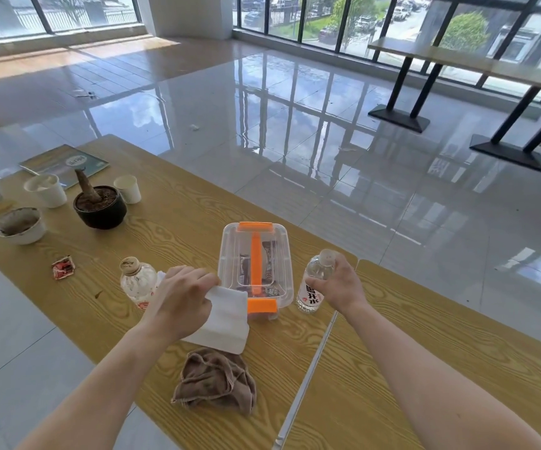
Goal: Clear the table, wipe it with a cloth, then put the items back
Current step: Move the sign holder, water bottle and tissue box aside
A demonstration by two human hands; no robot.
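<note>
Honestly, with left grip [181, 297] pinching the white packet [227, 323] and right grip [340, 284] wrapped round the water bottle [312, 295], I'd lift both straight off the counter [165, 232].

A glossy tiled floor [295, 125] mirrors tall windows [321, 11] — trees [467, 30] and parked cars [327, 34] beyond — with a white pillar [184, 14] and another table [441, 55] nearby.
</note>
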